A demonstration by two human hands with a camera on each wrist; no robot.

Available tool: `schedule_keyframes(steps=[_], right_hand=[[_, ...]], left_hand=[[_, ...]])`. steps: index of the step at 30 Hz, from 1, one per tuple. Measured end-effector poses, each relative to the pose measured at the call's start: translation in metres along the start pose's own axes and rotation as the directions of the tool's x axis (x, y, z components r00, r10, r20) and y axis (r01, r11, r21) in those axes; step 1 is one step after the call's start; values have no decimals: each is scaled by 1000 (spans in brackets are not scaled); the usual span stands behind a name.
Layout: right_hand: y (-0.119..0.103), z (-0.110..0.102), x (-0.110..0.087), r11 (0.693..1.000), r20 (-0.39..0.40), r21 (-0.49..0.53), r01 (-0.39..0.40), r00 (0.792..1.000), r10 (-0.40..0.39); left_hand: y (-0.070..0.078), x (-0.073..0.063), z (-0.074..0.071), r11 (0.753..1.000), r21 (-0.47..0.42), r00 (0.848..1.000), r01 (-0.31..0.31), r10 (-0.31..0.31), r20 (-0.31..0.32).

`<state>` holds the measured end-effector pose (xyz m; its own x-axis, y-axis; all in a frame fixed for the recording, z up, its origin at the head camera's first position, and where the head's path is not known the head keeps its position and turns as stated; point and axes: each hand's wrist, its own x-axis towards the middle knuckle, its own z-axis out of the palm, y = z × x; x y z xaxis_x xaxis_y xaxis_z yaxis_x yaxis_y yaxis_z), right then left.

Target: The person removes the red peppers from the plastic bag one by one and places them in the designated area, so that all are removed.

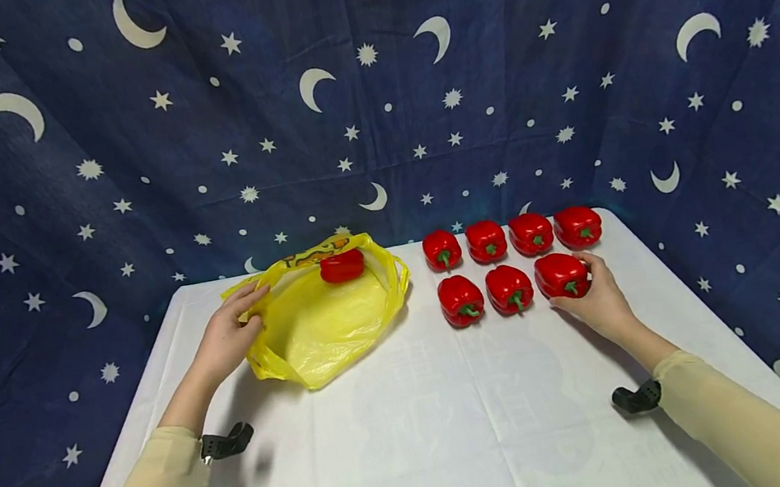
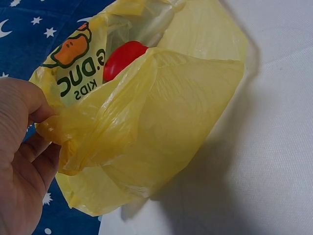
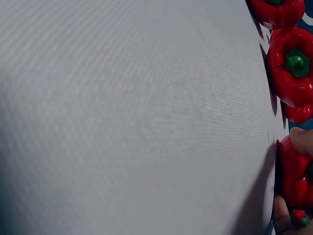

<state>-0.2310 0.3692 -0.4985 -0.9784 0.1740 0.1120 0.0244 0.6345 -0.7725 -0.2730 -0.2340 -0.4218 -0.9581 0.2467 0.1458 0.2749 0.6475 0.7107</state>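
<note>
A yellow plastic bag (image 1: pixel 320 328) lies on the left of the table with its mouth spread. My left hand (image 1: pixel 229 334) pinches the bag's left edge between thumb and fingers, as the left wrist view also shows. Inside the bag, near its back, is one red bell pepper (image 1: pixel 343 267). On the right, my right hand (image 1: pixel 601 298) grips another red bell pepper (image 1: pixel 561 276) at the right end of the front row, thumb on the near side and fingers behind. In the right wrist view that held pepper (image 3: pixel 295 176) shows only partly at the edge.
Two front-row peppers (image 1: pixel 509 289) stand left of the held one. Behind them several more peppers (image 1: pixel 486 241) form a back row near the table's far edge. A white cloth (image 1: pixel 417 439) covers the table. A dark blue curtain (image 1: pixel 390 135) with moons and stars hangs behind.
</note>
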Motion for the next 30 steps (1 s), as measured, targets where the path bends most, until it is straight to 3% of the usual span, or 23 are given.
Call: schedule_keyframes(steps=[6,15,21,30], right_hand=[[-5,-2,-3,999,24,-17,-27,999,27],[-6,-15,-9,1000,46,-6,-8,999,8],[-10,-26,-13,1000,6,-6,-2,1000,3],[-30,-32,-11,998,-40,-11,68,997,-68]], left_hand=[[0,0,0,1000,1,1000,4,-4,0],[0,0,0,1000,2,1000,5,-5,-7],[1,2,0,1000,-3,1000,5,-5,-6],[-2,3,1,1000,1,1000,-2,2,-9]])
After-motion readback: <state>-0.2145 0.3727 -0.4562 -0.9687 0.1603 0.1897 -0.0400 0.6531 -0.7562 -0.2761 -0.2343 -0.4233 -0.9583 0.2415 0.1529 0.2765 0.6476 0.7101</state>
